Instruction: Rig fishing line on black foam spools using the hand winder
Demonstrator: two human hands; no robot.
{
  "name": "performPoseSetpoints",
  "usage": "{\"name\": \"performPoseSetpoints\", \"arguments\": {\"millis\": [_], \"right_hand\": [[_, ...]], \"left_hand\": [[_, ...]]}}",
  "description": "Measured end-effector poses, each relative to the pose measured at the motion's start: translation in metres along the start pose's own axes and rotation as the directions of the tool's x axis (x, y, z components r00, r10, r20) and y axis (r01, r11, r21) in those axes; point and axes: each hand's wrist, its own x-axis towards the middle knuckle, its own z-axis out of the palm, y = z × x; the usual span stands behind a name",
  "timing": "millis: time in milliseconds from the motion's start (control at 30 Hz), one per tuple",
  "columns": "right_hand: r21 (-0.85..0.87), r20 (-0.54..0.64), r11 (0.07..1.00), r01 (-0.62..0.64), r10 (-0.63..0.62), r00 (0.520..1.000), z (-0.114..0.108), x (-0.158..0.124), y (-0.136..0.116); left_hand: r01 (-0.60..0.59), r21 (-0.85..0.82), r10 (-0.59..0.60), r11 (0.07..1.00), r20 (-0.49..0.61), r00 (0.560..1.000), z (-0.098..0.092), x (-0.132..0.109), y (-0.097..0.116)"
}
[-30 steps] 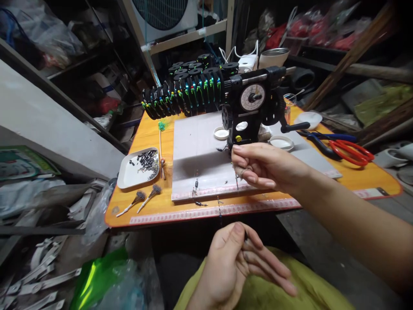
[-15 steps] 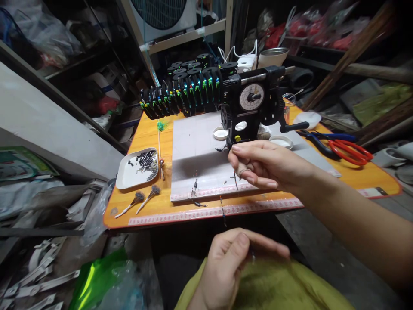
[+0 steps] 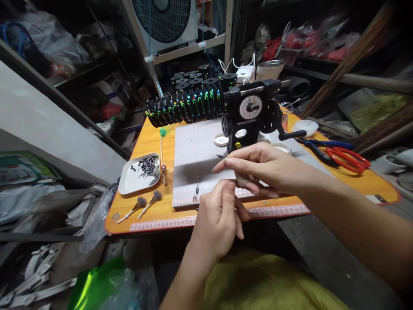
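Note:
My left hand (image 3: pixel 217 211) is raised over the front edge of the table, thumb pressed on the bent forefinger. Whatever it may pinch is too small or hidden to make out. Just beyond it and touching or nearly touching it, my right hand (image 3: pixel 254 168) has its thumb and forefinger together, with the other fingers curled below; a wrapping shows on one finger. Its grip, too, hides anything thin it holds. Under the hands lies a grey board (image 3: pixel 190 159), bearing a small black swivel-like piece (image 3: pixel 197 189). Behind stands a black hand-cranked winder (image 3: pixel 250 116) with a dial.
Black spools (image 3: pixel 187 103) with green line extend left from the winder. At left are a white tray (image 3: pixel 124 183) of small dark parts and two bristle-tipped sticks (image 3: pixel 156 196). Red-handled scissors (image 3: pixel 348 159) lie at right. A measuring tape (image 3: pixel 161 224) runs along the front edge.
My left hand has risen from near my lap to meet my right hand, its fingers closing. My right hand has turned slightly, forefinger pointing left. The view has tilted a little upward.

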Motion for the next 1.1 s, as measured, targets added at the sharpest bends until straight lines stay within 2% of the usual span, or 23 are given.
{"name": "performPoseSetpoints", "arguments": {"millis": [67, 167, 233, 300, 433, 567, 700, 800, 1100], "right_hand": [[0.116, 0.05, 0.993, -0.022, 0.016, 0.999, 0.002, 0.0, 0.001], [0.392, 0.14, 0.914, -0.108, 0.057, 0.989, 0.01, 0.001, 0.003], [0.511, 0.135, 0.844, -0.164, 0.109, 0.985, 0.015, 0.003, 0.003], [0.564, 0.063, 0.812, -0.149, 0.138, 0.988, 0.019, 0.006, 0.003], [0.573, -0.062, 0.817, -0.065, 0.122, 0.991, 0.018, 0.011, 0.004], [0.546, -0.052, 0.832, -0.096, 0.149, 0.987, 0.015, 0.013, 0.007], [0.532, -0.052, 0.842, -0.082, 0.13, 0.99, 0.014, 0.014, 0.011], [0.512, -0.03, 0.853, -0.103, 0.137, 0.99, 0.012, 0.015, 0.011], [0.495, -0.001, 0.86, -0.127, 0.147, 0.989, 0.008, 0.012, 0.011]], "left_hand": [[-0.027, -0.01, 0.027, 1.0, -0.015, 1.0, 0.0, 0.0, -0.003], [-0.018, -0.228, 0.021, 0.974, 0.009, 1.0, 0.005, -0.002, -0.016], [-0.003, -0.445, 0.028, 0.895, 0.051, 0.998, 0.011, -0.005, -0.027], [0.037, -0.61, 0.03, 0.791, 0.099, 0.995, 0.019, -0.011, -0.039], [0.126, -0.772, -0.008, 0.623, 0.155, 0.988, 0.032, -0.028, -0.053], [0.176, -0.859, -0.053, 0.482, 0.172, 0.984, 0.036, -0.044, -0.058], [0.213, -0.894, -0.066, 0.394, 0.204, 0.977, 0.035, -0.052, -0.062], [0.213, -0.91, -0.039, 0.355, 0.213, 0.976, 0.036, -0.055, -0.063], [0.197, -0.924, -0.008, 0.327, 0.205, 0.979, 0.042, -0.068, -0.068]]}}
